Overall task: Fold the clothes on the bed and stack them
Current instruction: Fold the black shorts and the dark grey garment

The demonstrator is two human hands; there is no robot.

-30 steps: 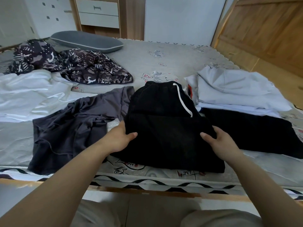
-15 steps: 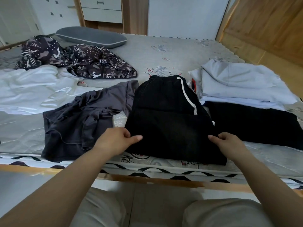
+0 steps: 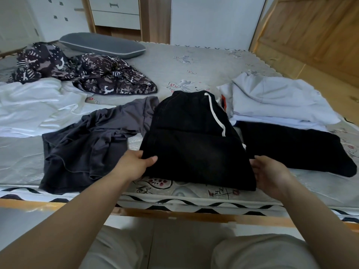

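1. Black folded garment [image 3: 194,140] with a white side stripe lies centre frame, near the front edge of the bed [image 3: 204,61].
2. Left hand [image 3: 134,167] at the garment's lower-left corner: thumb on top of the cloth, fingers tucked under the edge, pinching it.
3. Right hand [image 3: 272,175] at the lower-right corner, palm turned inward against the side edge; fingers mostly straight, tips hidden at the cloth, so cannot tell whether it grips or only touches.
4. The garment spans between the two hands and runs away from them toward the middle of the frame.
5. Dark grey garment [image 3: 91,140] crumpled just left of the black one, touching its upper-left side.
6. White garment [image 3: 38,107] spread at left of frame, above the grey one.
7. Patterned dark cloth [image 3: 83,72] bunched at upper left, grey pillow [image 3: 103,45] just behind it.
8. Right of frame: stack with pale grey garment [image 3: 275,100] on top and lighter layers beneath; a second black garment [image 3: 295,148] lies flat in front of the stack, just beside the held one.
9. No containers on the bed; white drawers [image 3: 115,12] stand shut at top of frame, contents not visible.
10. Wooden panel [image 3: 314,30] at upper right.
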